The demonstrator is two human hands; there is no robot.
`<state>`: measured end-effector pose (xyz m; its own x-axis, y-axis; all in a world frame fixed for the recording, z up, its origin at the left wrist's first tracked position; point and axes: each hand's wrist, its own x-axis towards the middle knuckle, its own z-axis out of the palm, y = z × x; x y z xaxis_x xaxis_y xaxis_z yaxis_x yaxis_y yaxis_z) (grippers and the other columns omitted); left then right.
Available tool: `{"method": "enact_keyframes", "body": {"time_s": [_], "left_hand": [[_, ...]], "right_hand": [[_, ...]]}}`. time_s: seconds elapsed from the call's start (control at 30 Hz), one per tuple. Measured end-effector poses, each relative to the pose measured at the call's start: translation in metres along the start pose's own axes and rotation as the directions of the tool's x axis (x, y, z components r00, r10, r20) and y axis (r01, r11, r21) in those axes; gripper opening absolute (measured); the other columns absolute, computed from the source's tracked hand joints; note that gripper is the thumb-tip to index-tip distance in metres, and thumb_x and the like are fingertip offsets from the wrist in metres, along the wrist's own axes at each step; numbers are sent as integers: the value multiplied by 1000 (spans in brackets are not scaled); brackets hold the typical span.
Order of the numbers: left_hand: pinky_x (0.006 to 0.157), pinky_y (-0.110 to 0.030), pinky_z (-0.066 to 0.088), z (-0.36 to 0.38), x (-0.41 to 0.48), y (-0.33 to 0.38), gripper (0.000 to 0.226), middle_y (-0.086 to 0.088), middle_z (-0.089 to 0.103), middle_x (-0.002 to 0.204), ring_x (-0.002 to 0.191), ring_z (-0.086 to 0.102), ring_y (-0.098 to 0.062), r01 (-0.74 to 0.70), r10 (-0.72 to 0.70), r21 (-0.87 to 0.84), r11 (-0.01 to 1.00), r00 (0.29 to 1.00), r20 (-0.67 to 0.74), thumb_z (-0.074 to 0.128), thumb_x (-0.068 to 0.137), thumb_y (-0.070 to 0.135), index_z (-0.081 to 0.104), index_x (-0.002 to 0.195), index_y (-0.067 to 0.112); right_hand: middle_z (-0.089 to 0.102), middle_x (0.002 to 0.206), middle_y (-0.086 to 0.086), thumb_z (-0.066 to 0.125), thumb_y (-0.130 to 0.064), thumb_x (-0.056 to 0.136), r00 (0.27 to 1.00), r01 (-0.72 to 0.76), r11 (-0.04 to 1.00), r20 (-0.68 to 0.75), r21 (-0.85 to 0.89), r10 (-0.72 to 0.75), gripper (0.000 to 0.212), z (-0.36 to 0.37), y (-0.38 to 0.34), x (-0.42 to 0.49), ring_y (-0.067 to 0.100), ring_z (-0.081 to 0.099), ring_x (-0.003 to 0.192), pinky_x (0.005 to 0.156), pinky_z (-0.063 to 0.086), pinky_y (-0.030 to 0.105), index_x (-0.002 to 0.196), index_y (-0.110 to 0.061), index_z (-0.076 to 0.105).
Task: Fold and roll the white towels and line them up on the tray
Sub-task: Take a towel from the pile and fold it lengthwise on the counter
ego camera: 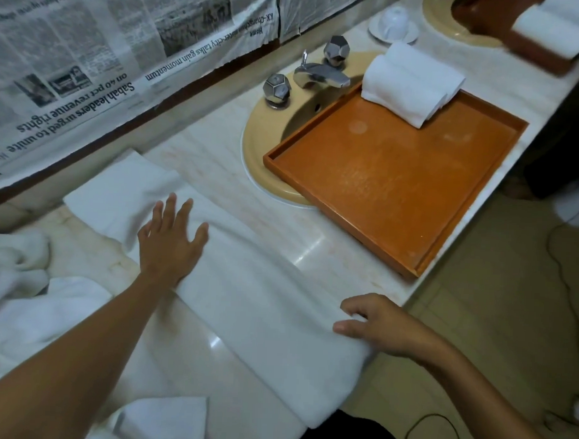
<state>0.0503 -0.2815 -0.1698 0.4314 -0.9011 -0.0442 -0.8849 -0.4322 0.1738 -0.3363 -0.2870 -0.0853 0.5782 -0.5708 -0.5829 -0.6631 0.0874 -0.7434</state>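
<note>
A white towel [252,303], folded into a long strip, lies on the marble counter [306,249] from the back wall to the front edge. My left hand [170,244] rests flat on its far half with the fingers spread. Near the counter's front edge, my right hand [379,324] pinches the strip's right side. To the right, an orange wooden tray [397,187] sits over the sink. Two rolled white towels [411,82] lie side by side at its far corner.
A heap of loose white towels [23,295] lies at the left, and another towel [163,418] at the near edge. A chrome faucet [319,74] with two knobs stands behind the tray. A cup on a saucer [393,22] sits farther back. A cable [438,428] runs across the floor.
</note>
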Motion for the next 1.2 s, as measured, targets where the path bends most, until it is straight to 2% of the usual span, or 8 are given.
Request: {"method": "enact_keyframes", "body": {"time_s": [0.07,0.23,0.4,0.53,0.73,0.83,1.07,1.2], "left_hand": [[115,-51,21,0,1,-1,73,-1,13,164,150,12,-26,-4,4,6,1000,1000,1,17,91,67,25,153,30],[115,-50,19,0,2,-2,73,-2,12,165,151,10,-27,-20,20,-8,1000,1000,15,17,91,67,24,153,30],[115,-50,19,-2,7,-6,73,-4,14,164,150,12,-28,-10,10,-2,1000,1000,12,18,90,67,25,153,29],[117,-51,16,-3,18,-13,73,-4,12,164,150,9,-29,-30,30,6,1000,999,33,18,91,66,23,153,28],[116,-55,18,-10,2,25,60,-14,7,164,150,8,-33,109,-107,-75,991,994,28,32,101,49,27,152,17],[116,-49,16,-2,-53,74,60,-7,4,165,151,5,-25,15,-14,-164,986,1000,6,34,100,52,27,152,23],[115,-41,18,20,-84,75,66,0,9,166,152,6,-21,28,-27,-43,999,999,18,18,95,61,24,154,32],[115,-42,17,16,-68,64,68,2,8,166,152,5,-21,23,-22,-46,999,1000,16,16,93,64,24,154,35]], "right_hand": [[47,71,1,67,-22,91,1000,1,992,29,126,-4,32,-9,1,-5,8,47,65,59,35,20,70,-3,53],[39,63,2,67,-26,91,953,-216,950,-260,-227,154,44,-1,27,7,12,36,59,55,27,29,61,-16,35],[40,60,-4,66,-15,92,990,-25,993,-133,117,41,35,-13,11,-13,9,39,57,55,32,22,62,-16,49],[60,68,0,67,-28,91,890,-272,939,-427,-211,162,31,-2,35,5,23,60,70,62,47,32,68,-17,49],[51,81,-4,44,-35,102,898,-287,850,-432,-442,79,22,12,27,8,21,51,75,63,38,31,85,-21,40],[48,83,-6,39,-34,104,899,-320,813,-426,-487,100,19,16,22,7,19,47,75,64,35,30,89,-21,38],[48,67,2,56,-22,98,928,-80,997,-367,-10,71,28,1,11,4,14,43,63,57,32,27,79,-4,47],[42,62,-7,51,-38,100,911,-234,856,-411,-462,27,29,13,24,15,19,47,61,49,30,27,83,-17,39]]}}
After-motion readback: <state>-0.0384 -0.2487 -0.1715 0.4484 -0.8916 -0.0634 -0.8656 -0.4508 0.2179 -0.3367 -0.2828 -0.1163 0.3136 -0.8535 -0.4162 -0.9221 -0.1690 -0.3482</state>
